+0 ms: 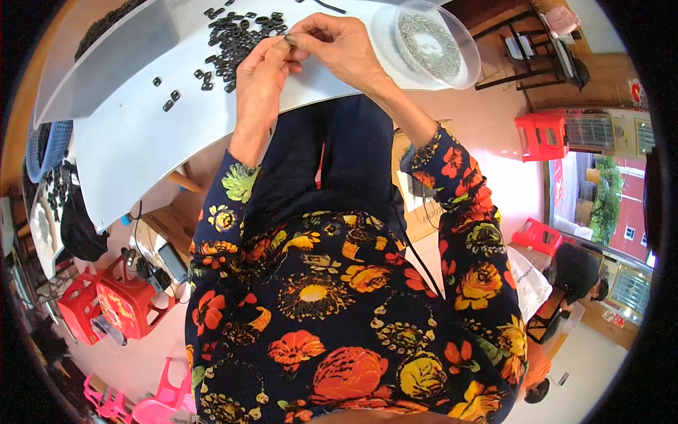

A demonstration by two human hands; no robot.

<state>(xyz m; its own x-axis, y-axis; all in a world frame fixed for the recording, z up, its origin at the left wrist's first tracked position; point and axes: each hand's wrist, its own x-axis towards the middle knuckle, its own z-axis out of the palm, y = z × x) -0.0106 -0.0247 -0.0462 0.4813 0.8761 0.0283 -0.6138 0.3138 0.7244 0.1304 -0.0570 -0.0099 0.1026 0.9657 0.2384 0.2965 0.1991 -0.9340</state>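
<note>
My left hand (260, 81) and my right hand (342, 53) meet fingertip to fingertip above the near edge of the white table (134, 141). Both are closed in a pinch around a small dark piece (290, 40), mostly covered by the fingers. Just beyond my left hand spreads a heap of small black plastic parts (236, 39) with holes in them. A few such parts (169, 101) lie apart to the left. Right of my right hand stands a round clear plastic tub (466, 67) holding many tiny silvery metal pieces (417, 60).
A translucent bin (106, 78) stands at the table's left, near a blue basket (49, 152). A black strip (328, 7) lies at the far edge. Red stools (127, 300) and pink chairs (166, 396) stand on the floor at left. Another person (537, 371) is at lower right.
</note>
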